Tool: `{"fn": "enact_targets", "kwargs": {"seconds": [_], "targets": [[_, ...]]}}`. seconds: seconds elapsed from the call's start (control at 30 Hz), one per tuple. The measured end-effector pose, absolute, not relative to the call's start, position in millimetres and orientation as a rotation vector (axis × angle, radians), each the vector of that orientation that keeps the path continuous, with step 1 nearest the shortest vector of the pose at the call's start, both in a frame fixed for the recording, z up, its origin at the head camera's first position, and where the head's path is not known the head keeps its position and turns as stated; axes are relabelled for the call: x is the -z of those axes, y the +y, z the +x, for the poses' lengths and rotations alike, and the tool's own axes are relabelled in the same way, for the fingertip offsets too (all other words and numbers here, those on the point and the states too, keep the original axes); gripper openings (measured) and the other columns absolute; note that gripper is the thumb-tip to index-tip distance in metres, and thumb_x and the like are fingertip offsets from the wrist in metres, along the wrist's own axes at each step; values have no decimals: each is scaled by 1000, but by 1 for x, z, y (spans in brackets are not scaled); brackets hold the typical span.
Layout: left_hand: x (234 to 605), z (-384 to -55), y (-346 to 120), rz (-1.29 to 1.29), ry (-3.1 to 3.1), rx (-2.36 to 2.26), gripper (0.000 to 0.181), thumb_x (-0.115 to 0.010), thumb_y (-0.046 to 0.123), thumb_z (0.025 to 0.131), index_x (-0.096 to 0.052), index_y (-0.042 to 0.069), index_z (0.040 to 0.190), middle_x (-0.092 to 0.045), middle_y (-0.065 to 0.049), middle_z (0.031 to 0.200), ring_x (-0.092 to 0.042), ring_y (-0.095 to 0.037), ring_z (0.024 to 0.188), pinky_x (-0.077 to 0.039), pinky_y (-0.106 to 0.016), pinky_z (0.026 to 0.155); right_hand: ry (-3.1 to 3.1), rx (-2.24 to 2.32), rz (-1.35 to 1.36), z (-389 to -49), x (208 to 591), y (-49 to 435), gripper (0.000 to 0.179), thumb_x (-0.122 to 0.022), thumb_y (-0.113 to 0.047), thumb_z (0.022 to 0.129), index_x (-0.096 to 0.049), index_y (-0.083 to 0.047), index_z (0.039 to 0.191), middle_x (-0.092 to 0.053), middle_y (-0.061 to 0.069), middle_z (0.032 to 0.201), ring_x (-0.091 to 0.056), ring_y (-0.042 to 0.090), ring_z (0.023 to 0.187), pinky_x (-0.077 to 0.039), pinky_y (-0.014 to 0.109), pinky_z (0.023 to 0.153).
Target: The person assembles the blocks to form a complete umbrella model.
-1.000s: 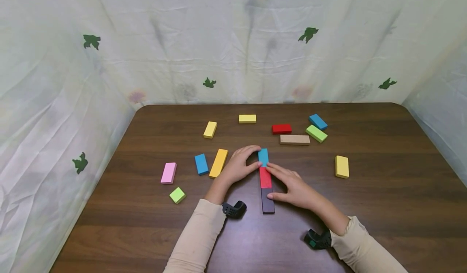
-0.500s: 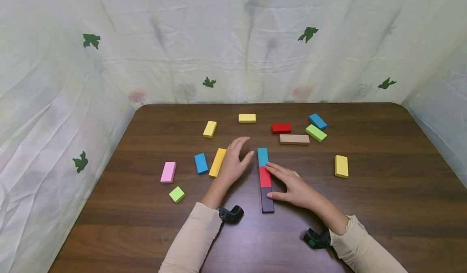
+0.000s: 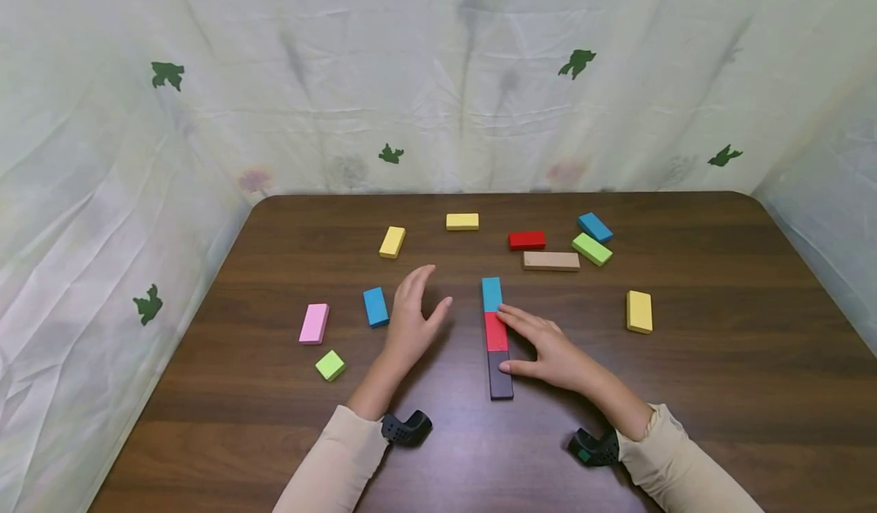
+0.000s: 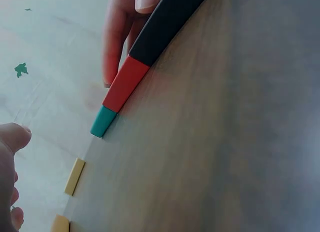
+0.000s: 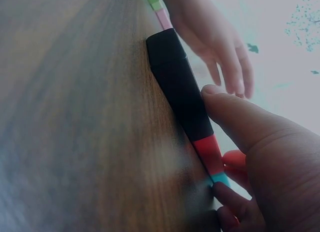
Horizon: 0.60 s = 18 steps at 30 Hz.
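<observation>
A straight row of three blocks lies on the table: blue (image 3: pixel 492 294) at the far end, red (image 3: pixel 496 332) in the middle, dark purple (image 3: pixel 501 376) nearest. My right hand (image 3: pixel 556 355) rests along the row's right side, fingers extended near the blue-red joint and thumb at the dark block. My left hand (image 3: pixel 409 329) is left of the row and apart from it, fingers spread, holding nothing visible. It covers the spot where an orange block lay. Just left of this hand lies another blue block (image 3: pixel 376 307).
Pink (image 3: pixel 314 324) and green (image 3: pixel 330 365) blocks lie at left. Yellow blocks (image 3: pixel 392 243) (image 3: pixel 462 222) are at the back. Red (image 3: pixel 526 240), tan (image 3: pixel 551 261), green (image 3: pixel 592 249) and blue (image 3: pixel 594 227) blocks sit back right. A yellow block (image 3: pixel 639 312) lies right.
My left hand has let go of the far blue block and moved left, coming over the orange block, which is now hidden. My right hand and the row have stayed in place.
</observation>
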<state>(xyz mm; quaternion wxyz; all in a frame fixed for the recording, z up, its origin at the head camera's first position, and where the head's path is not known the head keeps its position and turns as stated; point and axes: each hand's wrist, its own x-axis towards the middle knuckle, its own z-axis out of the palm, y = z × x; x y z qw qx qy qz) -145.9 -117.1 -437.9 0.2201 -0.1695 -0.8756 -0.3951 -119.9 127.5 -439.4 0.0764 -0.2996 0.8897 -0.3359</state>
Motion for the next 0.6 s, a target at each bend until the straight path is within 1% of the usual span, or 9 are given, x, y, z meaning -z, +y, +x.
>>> {"fn": "enact_targets", "kwargs": {"seconds": [0.3,0.6], "targets": [[442,-134,-133,-400,-2453,1075,52,-67,14,81,-45,-3,125,-45,-15,126,-38,-28,117,-29,-42,97,2665,1013,-906,-120,440,128,76,-65,-48,77,-36,-15,139,-29,1,143,-29,22,128,-22,52,97],[446,-134,-138,-339,-2485,1012,52,-68,11,79,-45,-5,123,-46,-18,122,-41,-31,112,-32,-44,94,2661,1004,-914,-120,440,128,75,-65,-46,78,-35,-14,139,-29,2,143,-28,23,128,-22,52,97]]}}
